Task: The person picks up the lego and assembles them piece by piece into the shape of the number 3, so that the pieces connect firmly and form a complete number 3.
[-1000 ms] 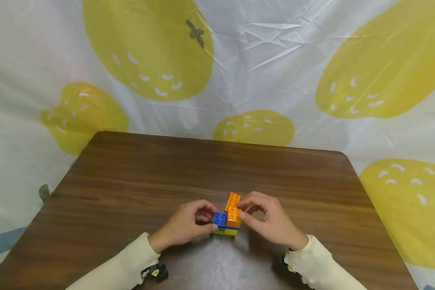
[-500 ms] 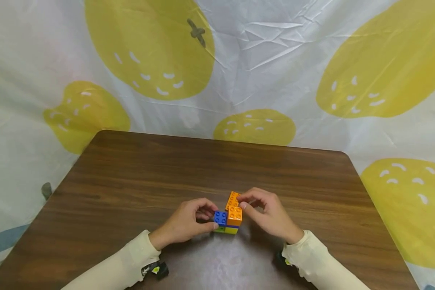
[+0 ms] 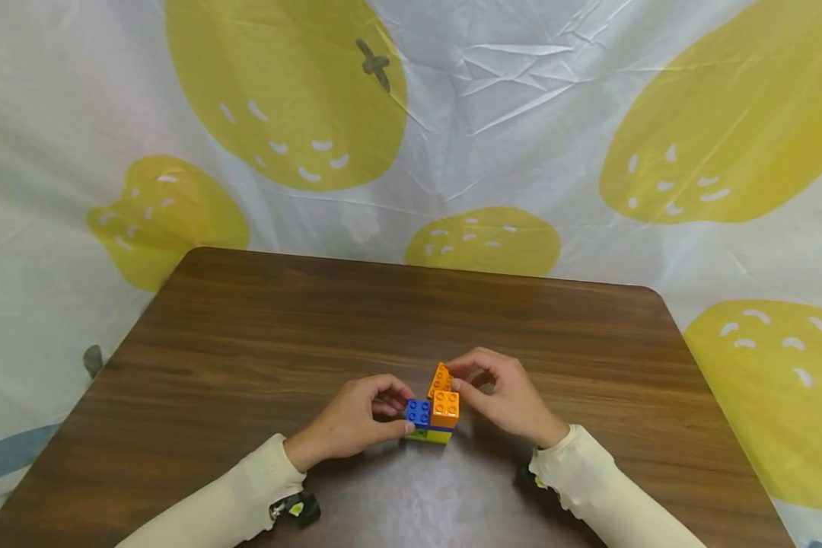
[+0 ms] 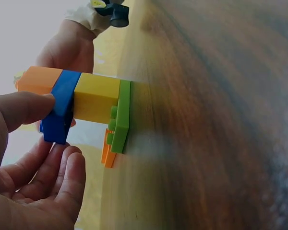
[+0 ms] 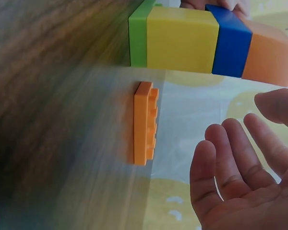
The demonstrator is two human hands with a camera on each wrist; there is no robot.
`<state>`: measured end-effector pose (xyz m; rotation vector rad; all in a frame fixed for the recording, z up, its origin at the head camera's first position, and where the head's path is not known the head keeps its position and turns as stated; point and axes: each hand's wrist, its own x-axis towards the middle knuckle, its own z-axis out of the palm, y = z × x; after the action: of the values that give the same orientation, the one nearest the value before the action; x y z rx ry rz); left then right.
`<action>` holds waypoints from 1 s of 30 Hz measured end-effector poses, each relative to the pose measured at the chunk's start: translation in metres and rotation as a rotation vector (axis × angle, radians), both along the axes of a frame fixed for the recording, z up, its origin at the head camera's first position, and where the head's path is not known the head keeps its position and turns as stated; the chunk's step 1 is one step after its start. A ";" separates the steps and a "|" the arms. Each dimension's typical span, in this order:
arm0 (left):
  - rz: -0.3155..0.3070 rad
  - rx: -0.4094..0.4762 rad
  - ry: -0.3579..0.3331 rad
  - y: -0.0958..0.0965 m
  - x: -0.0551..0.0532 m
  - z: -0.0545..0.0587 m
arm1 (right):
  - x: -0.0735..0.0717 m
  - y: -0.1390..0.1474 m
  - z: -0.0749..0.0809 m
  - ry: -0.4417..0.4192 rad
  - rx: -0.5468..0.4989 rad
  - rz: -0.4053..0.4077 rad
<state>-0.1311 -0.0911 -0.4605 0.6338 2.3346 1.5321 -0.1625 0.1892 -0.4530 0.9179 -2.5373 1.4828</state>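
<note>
A small stack of toy building bricks stands on the table. From the bottom it has a green plate (image 4: 123, 115), a yellow brick (image 4: 96, 98), a flat blue brick (image 3: 418, 412) and an orange brick (image 3: 445, 409) on top at the right. The blue brick sticks out past the yellow one, and my left hand (image 3: 352, 421) pinches that end between thumb and fingertips. Just right of the stack is my right hand (image 3: 503, 396), its fingers loosely bent around nothing. Beyond the stack, a studded orange plate (image 5: 143, 124) lies separately on the table, below the right fingers in the right wrist view.
The brown wooden table (image 3: 301, 320) has rounded far corners. Behind it hangs a pale cloth (image 3: 507, 137) printed with big yellow fruit. Each wrist carries a dark camera (image 3: 304, 510) by the cream sleeve.
My right hand has come off the top orange brick and shifted slightly away from me. The left hand keeps its grip, and the stack stays almost where it was.
</note>
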 end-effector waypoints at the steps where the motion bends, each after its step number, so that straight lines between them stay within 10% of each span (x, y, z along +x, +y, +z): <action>1: 0.000 0.000 0.001 0.000 0.000 0.000 | -0.001 0.000 -0.001 0.001 0.004 -0.002; 30: 0.001 -0.011 0.012 0.000 0.001 0.000 | -0.031 0.004 -0.012 -0.044 0.201 0.025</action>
<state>-0.1304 -0.0907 -0.4608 0.6413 2.3505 1.5188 -0.1931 0.1934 -0.4646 0.9539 -2.7557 1.2855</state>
